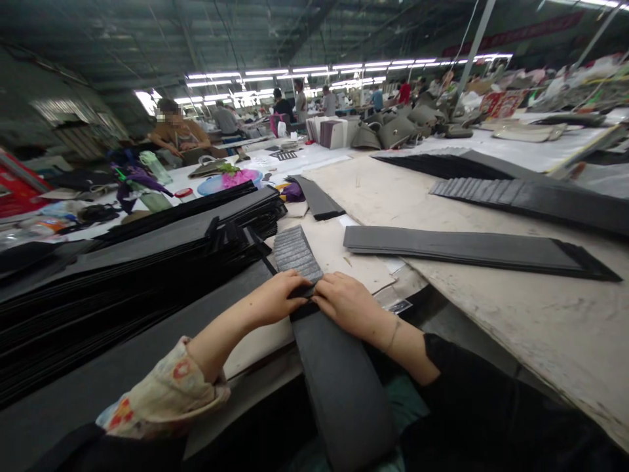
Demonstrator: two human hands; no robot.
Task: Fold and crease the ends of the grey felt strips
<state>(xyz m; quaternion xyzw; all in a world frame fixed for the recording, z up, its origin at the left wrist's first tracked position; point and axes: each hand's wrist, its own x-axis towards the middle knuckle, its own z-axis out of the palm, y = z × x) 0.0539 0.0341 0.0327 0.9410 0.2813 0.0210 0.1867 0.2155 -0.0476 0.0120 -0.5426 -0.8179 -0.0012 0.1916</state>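
A long stack of dark grey strips (301,257) lies in front of me, fanned out at the far end and hanging over the table's near edge towards my lap. My left hand (276,297) and my right hand (344,303) meet on top of it, fingers curled and pressed on the strips. My left forearm wears a floral sleeve cover (164,390). My right arm is in a black sleeve.
A tall pile of black sheets (122,262) fills the left. More dark strip stacks (472,249) (531,200) lie on the worn white table (515,308) to the right. A seated person (177,134) and other workers are at the far end, among bags and clutter.
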